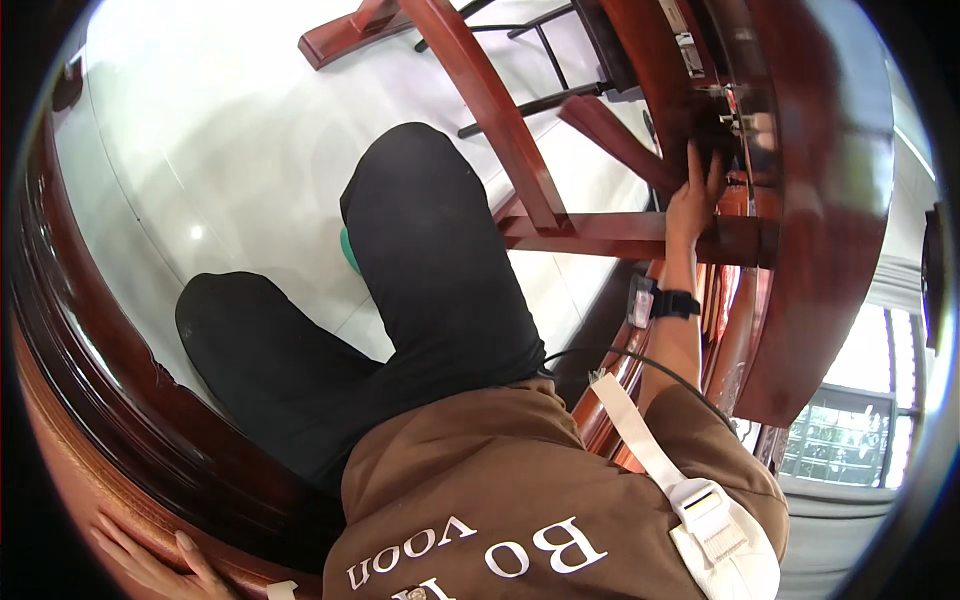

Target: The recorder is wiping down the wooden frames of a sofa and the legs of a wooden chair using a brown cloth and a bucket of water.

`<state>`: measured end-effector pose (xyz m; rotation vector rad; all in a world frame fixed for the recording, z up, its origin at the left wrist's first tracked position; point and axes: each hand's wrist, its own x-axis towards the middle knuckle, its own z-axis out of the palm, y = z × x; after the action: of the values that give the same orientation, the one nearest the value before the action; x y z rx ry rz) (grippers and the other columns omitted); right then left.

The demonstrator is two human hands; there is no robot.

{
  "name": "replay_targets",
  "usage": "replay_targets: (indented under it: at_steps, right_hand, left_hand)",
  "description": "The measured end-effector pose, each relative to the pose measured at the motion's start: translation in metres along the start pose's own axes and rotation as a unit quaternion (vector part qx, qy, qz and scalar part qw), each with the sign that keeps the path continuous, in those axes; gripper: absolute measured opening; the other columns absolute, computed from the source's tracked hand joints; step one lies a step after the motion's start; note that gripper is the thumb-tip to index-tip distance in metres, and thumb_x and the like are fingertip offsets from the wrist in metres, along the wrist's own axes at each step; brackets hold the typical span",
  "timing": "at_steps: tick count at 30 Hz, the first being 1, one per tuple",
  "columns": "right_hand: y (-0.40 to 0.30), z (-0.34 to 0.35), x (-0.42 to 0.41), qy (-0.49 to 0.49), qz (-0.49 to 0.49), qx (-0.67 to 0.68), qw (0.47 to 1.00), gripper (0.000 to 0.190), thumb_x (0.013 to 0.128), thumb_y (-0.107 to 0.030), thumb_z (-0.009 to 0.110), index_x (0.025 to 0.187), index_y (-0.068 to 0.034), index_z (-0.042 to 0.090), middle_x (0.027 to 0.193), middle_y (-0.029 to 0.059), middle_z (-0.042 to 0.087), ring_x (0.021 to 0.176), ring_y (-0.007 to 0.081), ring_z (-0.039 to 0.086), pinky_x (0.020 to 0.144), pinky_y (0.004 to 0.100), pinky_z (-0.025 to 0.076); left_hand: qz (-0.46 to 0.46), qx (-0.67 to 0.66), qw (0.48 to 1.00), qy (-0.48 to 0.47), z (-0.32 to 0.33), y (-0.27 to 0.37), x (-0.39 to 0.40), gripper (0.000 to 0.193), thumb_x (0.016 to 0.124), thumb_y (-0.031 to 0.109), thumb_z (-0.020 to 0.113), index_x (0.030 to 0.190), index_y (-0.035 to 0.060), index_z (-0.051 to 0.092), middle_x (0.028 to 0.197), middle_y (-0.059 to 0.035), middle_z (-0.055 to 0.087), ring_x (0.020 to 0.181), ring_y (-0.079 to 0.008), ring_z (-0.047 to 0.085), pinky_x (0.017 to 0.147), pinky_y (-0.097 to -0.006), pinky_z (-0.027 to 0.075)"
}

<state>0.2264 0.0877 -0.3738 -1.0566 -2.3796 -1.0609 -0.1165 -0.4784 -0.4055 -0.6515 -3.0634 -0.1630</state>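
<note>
My left hand (pixel 161 566) rests at the lower left on a curved, polished wooden surface (pixel 112 480), thumb and fingers apart. My right arm reaches up at the right, a black strap with a small device (pixel 649 301) around the wrist. My right hand (pixel 696 187) is beside the shaded underside of a dark red wooden table (pixel 817 210), two fingers stretched against something dark. Shadow hides its other fingertips, so whether it grips anything cannot be told. A reddish-brown slat or board (pixel 619 139) slants down to the hand.
Red wooden legs and a crossbar (pixel 615 236) stand right of my knees. Black metal chair legs (pixel 555 101) are at the top. Part of a green object (pixel 349 250) shows behind my knee on the pale tiled floor (pixel 225 150). A black cable (pixel 637 355) runs by my waist.
</note>
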Motion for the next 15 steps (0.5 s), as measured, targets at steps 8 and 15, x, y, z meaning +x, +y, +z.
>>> replay_targets:
  at_steps: [8, 15]
  right_hand:
    - [-0.049, 0.029, -0.037, -0.147, -0.090, 0.023, 0.985, 0.035, 0.080, -0.001, 0.050, 0.112, -0.011, 0.062, 0.118, 0.0174, 0.052, 0.104, 0.0337, 0.051, 0.089, 0.0420, 0.042]
    - [-0.052, 0.110, -0.137, -0.432, -0.112, -0.122, 0.887, 0.043, 0.082, -0.039, 0.060, 0.103, -0.002, 0.061, 0.117, 0.0186, 0.051, 0.107, 0.0366, 0.046, 0.090, 0.0484, 0.037]
  left_hand:
    - [-0.024, -0.025, 0.999, -0.008, -0.001, 0.007, -0.002, 0.091, 0.077, 0.072, 0.046, 0.142, 0.0115, 0.030, 0.146, -0.0277, 0.020, 0.135, -0.0434, 0.019, 0.105, -0.0590, 0.016]
    - [-0.031, -0.016, 0.999, 0.003, -0.001, 0.008, -0.003, 0.090, 0.077, 0.071, 0.047, 0.142, 0.0116, 0.030, 0.146, -0.0269, 0.021, 0.135, -0.0430, 0.020, 0.104, -0.0595, 0.016]
